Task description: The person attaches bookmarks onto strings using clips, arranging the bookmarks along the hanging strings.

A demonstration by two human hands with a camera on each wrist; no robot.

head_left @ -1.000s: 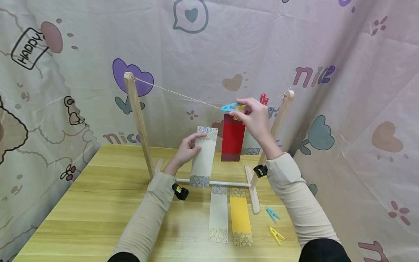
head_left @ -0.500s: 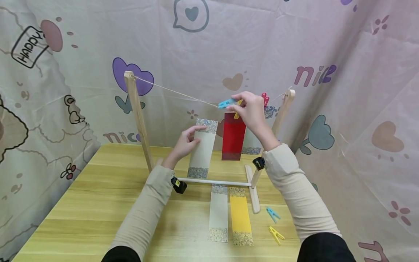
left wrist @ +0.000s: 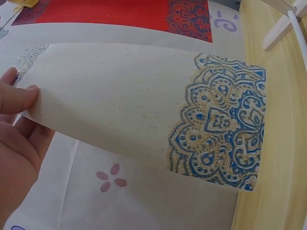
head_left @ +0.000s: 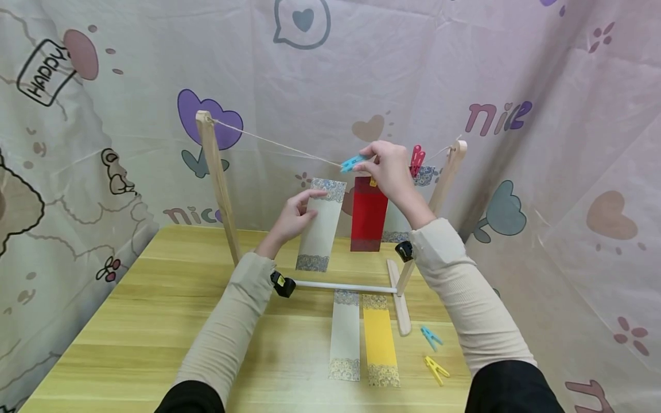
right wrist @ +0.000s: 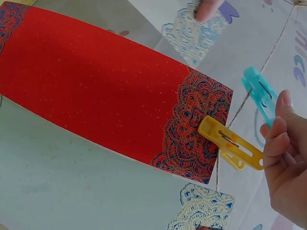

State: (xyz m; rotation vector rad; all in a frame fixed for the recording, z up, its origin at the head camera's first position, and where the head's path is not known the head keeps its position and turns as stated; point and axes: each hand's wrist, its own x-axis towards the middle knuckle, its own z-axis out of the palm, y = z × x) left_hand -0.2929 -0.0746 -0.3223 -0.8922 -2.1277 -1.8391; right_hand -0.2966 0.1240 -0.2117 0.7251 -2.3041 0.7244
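Observation:
My left hand (head_left: 295, 217) pinches a white paper strip (head_left: 321, 226) near its patterned top edge, holding it up just below the string (head_left: 279, 147). Blue and gold lace-like print covers the strip's lower end in the left wrist view. With thumb and fingertips, my right hand (head_left: 388, 169) pinches a light-blue clothespin (head_left: 353, 163) whose nose is at the string, above and right of the white strip. Right beside that hand, a yellow clothespin (right wrist: 230, 141) clips a red paper strip (head_left: 369, 215) to the string.
Two wooden posts, left (head_left: 219, 183) and right (head_left: 448, 175), carry the string; a white rod (head_left: 346, 286) joins them low down. A red clothespin (head_left: 417, 160) hangs at right. On the table lie a white strip (head_left: 345, 338), a yellow strip (head_left: 381, 341), and blue (head_left: 431, 337) and yellow (head_left: 436, 370) clothespins.
My left hand has raised the white strip toward the string. The right hand has moved the light-blue clothespin slightly left, and its nose now tilts further down.

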